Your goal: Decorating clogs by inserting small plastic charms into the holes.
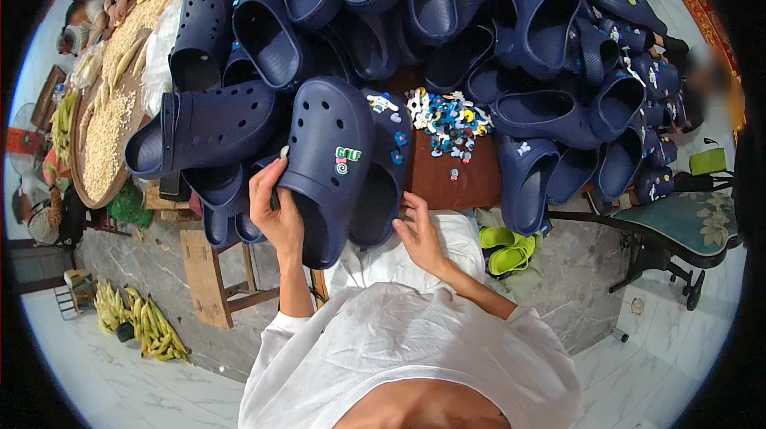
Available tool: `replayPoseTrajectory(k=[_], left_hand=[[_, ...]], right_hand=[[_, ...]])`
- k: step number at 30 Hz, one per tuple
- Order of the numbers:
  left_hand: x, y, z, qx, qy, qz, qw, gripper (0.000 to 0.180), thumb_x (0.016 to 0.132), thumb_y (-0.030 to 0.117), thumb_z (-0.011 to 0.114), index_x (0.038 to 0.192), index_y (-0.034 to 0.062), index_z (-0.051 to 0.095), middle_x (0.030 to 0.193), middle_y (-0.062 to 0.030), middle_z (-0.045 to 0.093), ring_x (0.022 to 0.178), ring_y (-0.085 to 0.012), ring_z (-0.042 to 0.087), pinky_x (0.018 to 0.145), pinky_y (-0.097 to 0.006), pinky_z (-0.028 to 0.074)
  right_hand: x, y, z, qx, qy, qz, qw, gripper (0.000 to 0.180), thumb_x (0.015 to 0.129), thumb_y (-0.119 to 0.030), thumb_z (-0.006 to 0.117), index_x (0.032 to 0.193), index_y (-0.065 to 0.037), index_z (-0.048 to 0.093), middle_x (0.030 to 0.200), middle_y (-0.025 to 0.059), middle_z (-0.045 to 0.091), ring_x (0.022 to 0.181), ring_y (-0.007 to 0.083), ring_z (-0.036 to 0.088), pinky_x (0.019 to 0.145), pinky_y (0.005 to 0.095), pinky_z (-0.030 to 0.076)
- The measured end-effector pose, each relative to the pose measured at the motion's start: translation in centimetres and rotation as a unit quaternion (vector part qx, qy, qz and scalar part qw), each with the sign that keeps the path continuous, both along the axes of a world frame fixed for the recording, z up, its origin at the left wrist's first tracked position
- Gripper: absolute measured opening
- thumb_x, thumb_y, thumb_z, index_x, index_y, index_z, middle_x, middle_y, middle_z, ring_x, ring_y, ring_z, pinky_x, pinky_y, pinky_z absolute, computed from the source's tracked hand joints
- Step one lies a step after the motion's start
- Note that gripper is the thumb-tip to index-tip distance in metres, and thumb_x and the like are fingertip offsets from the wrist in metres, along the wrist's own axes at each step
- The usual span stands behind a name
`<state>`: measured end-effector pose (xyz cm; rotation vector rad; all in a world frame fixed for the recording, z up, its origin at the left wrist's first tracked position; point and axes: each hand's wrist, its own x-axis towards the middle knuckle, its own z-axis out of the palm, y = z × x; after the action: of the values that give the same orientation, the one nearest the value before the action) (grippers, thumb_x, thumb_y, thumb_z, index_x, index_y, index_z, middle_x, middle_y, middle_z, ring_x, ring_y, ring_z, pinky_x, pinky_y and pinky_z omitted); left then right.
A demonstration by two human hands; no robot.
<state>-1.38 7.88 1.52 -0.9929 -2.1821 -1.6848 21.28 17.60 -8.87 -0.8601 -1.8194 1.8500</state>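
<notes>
My left hand (273, 207) grips the side of a navy foam clog (331, 159) that has a green and white charm (346, 159) pressed into its top. A second navy clog (385, 170) with small blue and white charms lies right beside it. My right hand (419, 231) rests by that clog's heel at the table edge, fingers spread, holding nothing. A heap of small coloured charms (447, 122) lies on the brown table (459, 181) just beyond the two clogs.
Piles of navy clogs (447, 14) cover the back and right of the table. A round tray of pale kernels (104, 142) sits left. A green pair of sandals (507, 247) lies on the marble floor, corn cobs (148, 325) at lower left, a chair (678, 225) right.
</notes>
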Motion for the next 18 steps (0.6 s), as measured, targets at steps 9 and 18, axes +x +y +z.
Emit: replayPoseTrajectory(k=[9,18], left_hand=[[5.3,5.0,2.1,0.002,-0.076,-0.125,0.989,0.031,0.084,-0.012,0.056,0.109,-0.0019,0.071,0.116,-0.0148,0.066,0.111,-0.0248,0.063,0.098,-0.032,0.047],[9.4,11.1,3.7,0.024,-0.064,-0.198,0.978,0.035,0.078,-0.01,0.065,0.107,0.0067,0.075,0.112,-0.015,0.068,0.106,-0.0277,0.066,0.093,-0.035,0.05]], right_hand=[[2.8,0.8,2.6,-0.056,0.15,-0.01,0.987,0.076,0.095,-0.025,0.063,0.151,0.004,0.019,0.147,0.0191,0.036,0.134,0.0295,0.042,0.11,0.0405,0.037],[4.2,0.8,5.4,-0.076,0.142,-0.06,0.985,0.098,0.081,-0.022,0.073,0.152,0.007,0.012,0.145,0.0206,0.036,0.135,0.0301,0.038,0.115,0.0422,0.03]])
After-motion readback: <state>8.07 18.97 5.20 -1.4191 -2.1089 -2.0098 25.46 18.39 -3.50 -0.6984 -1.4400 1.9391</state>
